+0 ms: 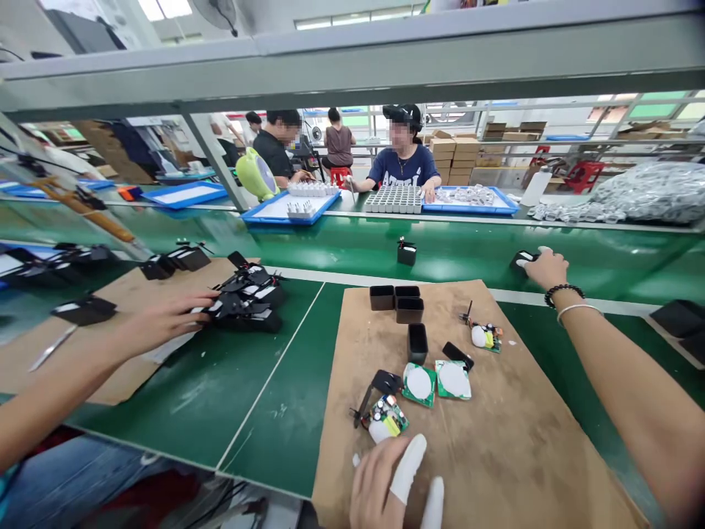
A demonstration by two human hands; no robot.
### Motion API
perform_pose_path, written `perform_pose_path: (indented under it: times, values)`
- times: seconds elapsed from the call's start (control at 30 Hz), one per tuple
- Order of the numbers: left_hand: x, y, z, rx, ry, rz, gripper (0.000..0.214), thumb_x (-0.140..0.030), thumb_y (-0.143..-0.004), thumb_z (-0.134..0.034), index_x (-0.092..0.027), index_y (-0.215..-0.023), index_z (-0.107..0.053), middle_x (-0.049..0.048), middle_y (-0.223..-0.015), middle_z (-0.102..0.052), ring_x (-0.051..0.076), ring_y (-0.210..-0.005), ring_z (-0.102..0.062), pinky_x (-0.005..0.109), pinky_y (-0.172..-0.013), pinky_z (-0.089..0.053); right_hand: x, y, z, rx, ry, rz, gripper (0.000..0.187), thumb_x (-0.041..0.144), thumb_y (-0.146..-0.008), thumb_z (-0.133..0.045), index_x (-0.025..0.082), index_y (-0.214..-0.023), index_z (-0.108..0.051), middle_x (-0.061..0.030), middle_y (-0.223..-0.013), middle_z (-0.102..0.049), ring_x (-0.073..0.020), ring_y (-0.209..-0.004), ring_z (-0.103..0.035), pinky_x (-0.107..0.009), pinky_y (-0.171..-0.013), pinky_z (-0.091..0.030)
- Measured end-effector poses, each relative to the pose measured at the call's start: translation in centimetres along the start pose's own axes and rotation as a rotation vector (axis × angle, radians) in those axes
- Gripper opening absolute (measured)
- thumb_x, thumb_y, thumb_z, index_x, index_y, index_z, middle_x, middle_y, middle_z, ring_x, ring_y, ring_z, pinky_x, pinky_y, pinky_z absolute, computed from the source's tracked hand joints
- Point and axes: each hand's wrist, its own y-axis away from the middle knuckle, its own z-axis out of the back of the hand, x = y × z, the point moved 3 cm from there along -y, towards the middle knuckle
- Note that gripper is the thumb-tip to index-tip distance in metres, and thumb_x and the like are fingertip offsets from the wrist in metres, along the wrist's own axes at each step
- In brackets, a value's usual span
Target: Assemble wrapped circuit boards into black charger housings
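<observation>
My left hand (392,481) rests low on the brown cardboard mat (496,455), fingers stretched out, with white finger cots on two fingers and nothing in it. It lies just below a small green circuit board (388,419) with a black wired part. My right hand (546,269), with bracelets on the wrist, reaches far out over the green conveyor belt (452,253) and closes on a black housing (522,260). Two green boards with white discs (435,382) lie mid-mat. Several open black housings (405,303) stand at the mat's far edge.
A co-worker's arm (82,360) comes in from the left, its hand on a heap of black wired parts (247,297). A lone black housing (406,253) rides the belt. Across it, seated people work at blue trays (286,209). Bags of white parts (650,191) lie far right.
</observation>
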Motion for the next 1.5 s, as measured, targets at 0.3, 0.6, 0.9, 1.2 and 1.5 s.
perform_pose_path:
  times: [0.3, 0.6, 0.9, 1.2, 1.5]
  values:
    - [-3.2, 0.7, -3.7, 0.454, 0.104, -0.587, 0.047, -0.031, -0.100, -0.056, -0.012, -0.143, -0.060, 0.0149, -0.147, -0.066, 0.025, -0.135, -0.062, 0.037, -0.112, -0.051, 0.3, 6.4, 1.5, 0.147, -0.126, 0.301, 0.046, 0.026, -0.092, -0.066, 0.006, -0.134, -0.068, -0.0257, -0.138, -0.066, -0.0334, -0.133, -0.059, -0.040, -0.116, -0.042]
    - [-3.8, 0.7, -3.4, 0.513, 0.078, -0.629, 0.039, -0.026, -0.106, -0.050, -0.017, -0.143, -0.061, 0.0038, -0.154, -0.061, 0.019, -0.146, -0.055, 0.037, -0.124, -0.043, 0.8, 16.8, 0.9, 0.455, -0.321, 0.601, 0.038, 0.032, -0.086, -0.068, 0.021, -0.122, -0.076, -0.0103, -0.130, -0.076, -0.0335, -0.122, -0.070, -0.043, -0.104, -0.057]
    - [-0.7, -2.2, -0.3, 0.908, 0.135, -0.466, 0.074, -0.016, -0.089, -0.075, -0.020, -0.157, -0.047, 0.0162, -0.167, -0.041, 0.032, -0.156, -0.042, 0.053, -0.126, -0.044, 1.2, 19.5, -0.6, 0.399, -0.341, 0.704, 0.049, 0.020, -0.087, -0.068, 0.020, -0.136, -0.064, -0.0117, -0.139, -0.071, -0.0309, -0.126, -0.068, -0.044, -0.108, -0.053]
    - [1.2, -2.7, 0.7, 0.728, 0.183, -0.532, 0.054, -0.004, -0.097, -0.047, -0.024, -0.146, -0.060, 0.0062, -0.140, -0.071, 0.020, -0.137, -0.064, 0.037, -0.115, -0.055, 1.6, 21.1, -1.3, 0.269, -0.159, 0.641, 0.040, 0.023, -0.094, -0.062, 0.012, -0.132, -0.065, -0.0231, -0.133, -0.069, -0.0379, -0.128, -0.060, -0.053, -0.112, -0.046]
    - [1.4, -0.5, 3.0, 0.660, 0.117, -0.717, 0.043, -0.017, -0.105, -0.044, -0.020, -0.144, -0.061, 0.0069, -0.140, -0.071, 0.023, -0.137, -0.063, 0.041, -0.112, -0.057, -1.8, 22.4, 0.6, 0.348, -0.183, 0.712, 0.037, 0.011, -0.087, -0.062, 0.016, -0.124, -0.069, -0.0158, -0.126, -0.074, -0.0303, -0.120, -0.068, -0.041, -0.106, -0.052]
